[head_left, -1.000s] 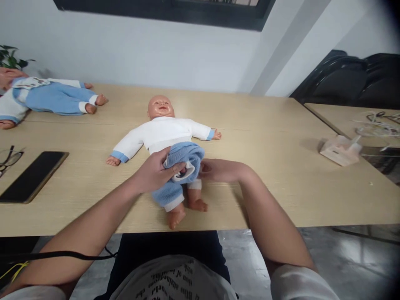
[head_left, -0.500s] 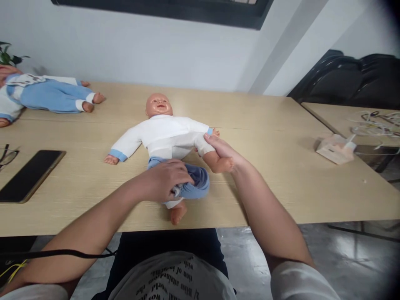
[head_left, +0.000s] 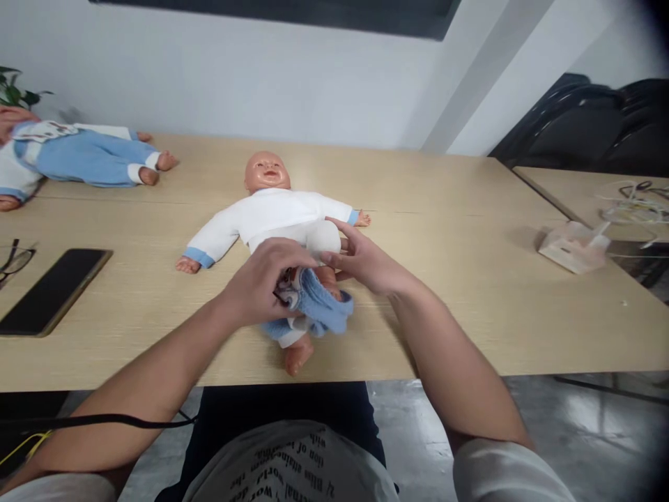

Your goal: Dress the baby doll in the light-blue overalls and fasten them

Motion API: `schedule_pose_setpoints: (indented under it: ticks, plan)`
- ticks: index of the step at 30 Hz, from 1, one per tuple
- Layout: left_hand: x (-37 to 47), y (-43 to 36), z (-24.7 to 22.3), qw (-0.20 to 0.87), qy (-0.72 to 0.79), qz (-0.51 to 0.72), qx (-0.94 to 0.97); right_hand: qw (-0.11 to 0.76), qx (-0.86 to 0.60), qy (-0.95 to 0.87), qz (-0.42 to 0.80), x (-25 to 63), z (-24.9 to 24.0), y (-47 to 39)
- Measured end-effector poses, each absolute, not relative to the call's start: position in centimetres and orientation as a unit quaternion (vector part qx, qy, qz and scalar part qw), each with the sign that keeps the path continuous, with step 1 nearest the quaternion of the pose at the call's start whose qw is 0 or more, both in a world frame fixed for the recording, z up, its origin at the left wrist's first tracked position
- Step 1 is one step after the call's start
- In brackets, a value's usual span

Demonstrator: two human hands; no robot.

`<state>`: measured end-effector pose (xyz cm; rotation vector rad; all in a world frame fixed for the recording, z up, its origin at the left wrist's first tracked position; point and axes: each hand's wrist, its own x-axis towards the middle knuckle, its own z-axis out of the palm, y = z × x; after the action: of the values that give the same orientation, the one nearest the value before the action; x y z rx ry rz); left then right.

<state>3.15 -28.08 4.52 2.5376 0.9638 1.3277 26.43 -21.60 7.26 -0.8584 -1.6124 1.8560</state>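
A baby doll [head_left: 266, 171] in a white top with blue cuffs lies on its back on the table, feet toward me. Blue doll trousers [head_left: 327, 310] are bunched at its legs, one bare foot [head_left: 299, 354] sticking out of a white cuff below. My left hand [head_left: 274, 279] is closed around the trousers' bunched cloth. My right hand [head_left: 360, 256] grips the doll's other leg [head_left: 324, 240] at the white-covered knee, thumb on the near side. That leg is bent, and its lower part is at the opening of the blue cloth, its foot mostly hidden.
A second doll [head_left: 88, 157] in blue trousers lies at the back left. A phone [head_left: 52, 289] and glasses [head_left: 15, 261] are on the left of the table [head_left: 470, 300]. A tissue box [head_left: 572, 247] stands at the right. White cables [head_left: 635, 209] lie on another table.
The doll's right-side leg has moved inward and down to the trousers' opening, its foot going from plain view to mostly hidden. My right hand has shifted left with it.
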Motion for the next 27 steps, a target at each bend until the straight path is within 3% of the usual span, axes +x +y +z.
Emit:
schedule_pose_setpoints:
  ticks: [4, 7, 17, 22, 27]
  plan:
    - [3.5, -28.1, 4.8, -0.075, 0.326, 0.564, 0.755, 0.293, -0.350, -0.601, 0.656, 26.1, 7.0, -21.7]
    - [3.6, -28.4, 5.3, -0.123, 0.309, 0.542, 0.771, 0.311, -0.372, -0.609, 0.628, 25.8, 6.6, -21.7]
    - [3.7, -28.8, 6.2, -0.091, 0.294, 0.423, 0.852, 0.388, -0.380, -0.561, 0.626, 24.7, 6.0, -22.1]
    - [4.3, -29.2, 5.8, -0.032, 0.371, 0.368, 0.852, 0.397, -0.367, -0.508, 0.671, 24.3, 5.8, -22.5]
    - [5.2, -29.6, 5.4, -0.064, 0.444, 0.344, 0.825, 0.400, -0.366, -0.531, 0.651, 23.8, 5.1, -22.7]
